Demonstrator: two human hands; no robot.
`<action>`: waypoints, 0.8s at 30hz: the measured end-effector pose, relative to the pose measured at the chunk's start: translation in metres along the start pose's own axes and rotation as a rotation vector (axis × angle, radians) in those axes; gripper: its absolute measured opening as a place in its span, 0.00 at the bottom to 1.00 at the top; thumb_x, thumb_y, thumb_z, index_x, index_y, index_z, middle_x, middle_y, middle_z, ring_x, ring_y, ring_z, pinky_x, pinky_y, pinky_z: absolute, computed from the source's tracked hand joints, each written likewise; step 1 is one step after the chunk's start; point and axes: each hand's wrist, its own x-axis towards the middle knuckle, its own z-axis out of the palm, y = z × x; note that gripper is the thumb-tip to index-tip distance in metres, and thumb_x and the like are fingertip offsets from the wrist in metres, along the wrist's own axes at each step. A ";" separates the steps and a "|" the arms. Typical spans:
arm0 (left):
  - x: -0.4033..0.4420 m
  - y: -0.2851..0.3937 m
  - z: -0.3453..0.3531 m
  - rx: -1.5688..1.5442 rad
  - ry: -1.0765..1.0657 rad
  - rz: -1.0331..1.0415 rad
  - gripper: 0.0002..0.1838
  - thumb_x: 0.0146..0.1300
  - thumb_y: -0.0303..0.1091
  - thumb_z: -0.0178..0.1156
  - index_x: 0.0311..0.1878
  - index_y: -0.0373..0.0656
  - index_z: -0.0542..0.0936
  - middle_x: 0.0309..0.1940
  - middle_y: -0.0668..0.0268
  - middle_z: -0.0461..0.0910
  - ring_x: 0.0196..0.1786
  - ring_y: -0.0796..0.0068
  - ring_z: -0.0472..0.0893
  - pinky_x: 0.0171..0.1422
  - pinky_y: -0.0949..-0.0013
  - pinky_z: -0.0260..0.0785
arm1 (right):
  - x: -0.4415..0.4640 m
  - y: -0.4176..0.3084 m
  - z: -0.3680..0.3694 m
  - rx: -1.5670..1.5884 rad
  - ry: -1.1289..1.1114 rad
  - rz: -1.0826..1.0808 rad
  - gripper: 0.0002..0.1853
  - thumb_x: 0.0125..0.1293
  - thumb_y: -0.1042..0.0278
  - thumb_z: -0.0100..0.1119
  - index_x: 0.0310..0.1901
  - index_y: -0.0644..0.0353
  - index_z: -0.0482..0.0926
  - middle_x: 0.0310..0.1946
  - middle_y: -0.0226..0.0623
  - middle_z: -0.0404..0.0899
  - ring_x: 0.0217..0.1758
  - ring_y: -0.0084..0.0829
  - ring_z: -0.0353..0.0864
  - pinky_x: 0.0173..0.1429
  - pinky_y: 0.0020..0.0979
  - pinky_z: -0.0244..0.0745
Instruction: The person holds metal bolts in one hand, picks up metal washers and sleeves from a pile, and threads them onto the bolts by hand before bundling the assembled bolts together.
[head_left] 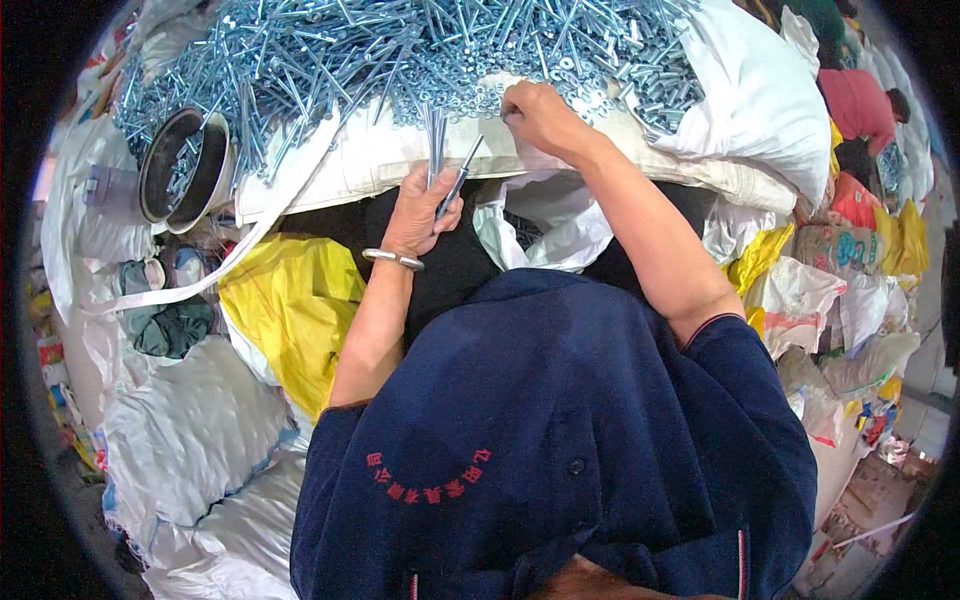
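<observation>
My left hand [422,215], with a metal bangle [393,259] at its wrist, is wrapped round several long metal bolts [436,140]. One of them, with a sleeve on it [460,180], leans out to the right. Over the near edge of the pile, my right hand [540,118] has its fingers curled down among small washers and nuts [470,98]. Whatever its fingertips hold is hidden. Behind both hands spreads a heap of long bolts [330,50] on pale cloth [350,165].
Two dark bowls [170,170] with some metal pieces stand at the left. A white sack [755,90] lies at the right beside short sleeves [665,90]. Below the work surface an open white bag [560,225] hangs, with yellow sacking [295,310] to its left. Another person [860,105] is at upper right.
</observation>
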 end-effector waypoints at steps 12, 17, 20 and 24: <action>0.002 -0.010 0.004 0.181 0.079 0.008 0.18 0.61 0.42 0.69 0.43 0.40 0.75 0.23 0.71 0.72 0.18 0.86 0.68 0.16 0.81 0.57 | -0.038 -0.056 -0.015 0.769 0.013 0.329 0.08 0.59 0.84 0.58 0.41 0.67 0.75 0.32 0.34 0.79 0.36 0.24 0.83 0.40 0.24 0.78; 0.002 -0.009 0.010 0.240 0.115 0.048 0.14 0.66 0.42 0.64 0.41 0.42 0.74 0.20 0.72 0.71 0.15 0.84 0.66 0.15 0.80 0.55 | -0.045 -0.070 -0.010 0.655 0.065 0.276 0.08 0.59 0.83 0.60 0.41 0.67 0.75 0.33 0.33 0.79 0.36 0.22 0.82 0.42 0.25 0.79; 0.002 -0.010 0.009 0.254 0.133 0.051 0.14 0.66 0.42 0.64 0.42 0.42 0.74 0.20 0.72 0.70 0.15 0.84 0.66 0.16 0.80 0.55 | -0.047 -0.077 -0.007 0.399 0.236 0.105 0.08 0.56 0.83 0.58 0.38 0.68 0.76 0.31 0.40 0.77 0.35 0.31 0.82 0.37 0.31 0.76; 0.000 -0.009 0.011 0.268 0.159 0.045 0.13 0.67 0.41 0.63 0.42 0.42 0.74 0.20 0.72 0.71 0.15 0.84 0.65 0.16 0.80 0.55 | -0.050 -0.075 -0.003 0.100 0.318 -0.204 0.09 0.56 0.85 0.57 0.38 0.64 0.75 0.34 0.43 0.75 0.37 0.41 0.80 0.41 0.35 0.77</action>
